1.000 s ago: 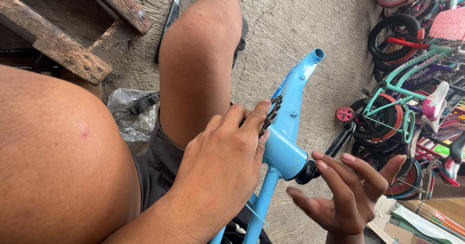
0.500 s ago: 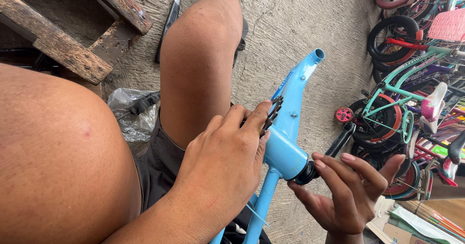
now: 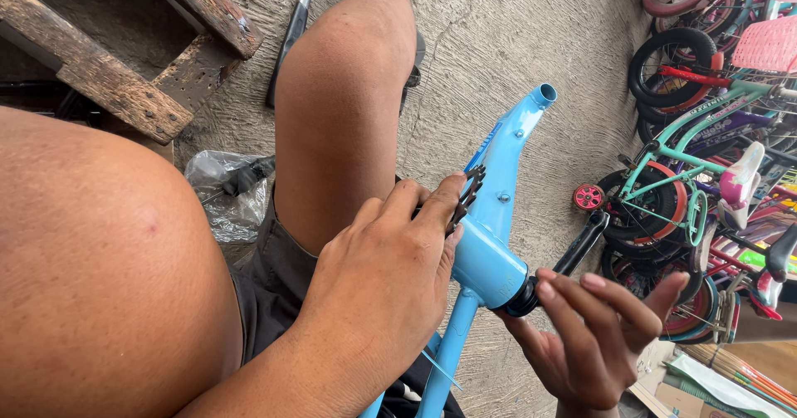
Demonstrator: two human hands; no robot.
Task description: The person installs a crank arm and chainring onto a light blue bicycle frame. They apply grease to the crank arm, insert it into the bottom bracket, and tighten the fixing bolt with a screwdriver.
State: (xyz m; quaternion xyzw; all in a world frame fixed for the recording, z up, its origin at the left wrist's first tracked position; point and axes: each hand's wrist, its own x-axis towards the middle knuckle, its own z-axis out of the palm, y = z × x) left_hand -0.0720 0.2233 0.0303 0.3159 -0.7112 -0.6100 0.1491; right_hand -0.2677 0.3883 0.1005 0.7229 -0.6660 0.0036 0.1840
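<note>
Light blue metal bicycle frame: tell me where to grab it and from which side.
Probably best: take the light blue metal bicycle frame on its bare flattened upper section, coming from the left. That stretch is free and narrow enough to wrap. Lower down, the left hand covers the chainring side of the round shell, and the right hand fingers the black cup beside the black crank arm.

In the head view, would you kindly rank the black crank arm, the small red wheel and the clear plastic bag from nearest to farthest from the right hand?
From the right hand:
1. Black crank arm, just above its fingers.
2. Small red wheel, higher, beside the parked bicycles.
3. Clear plastic bag, far left, past the knee.
</note>
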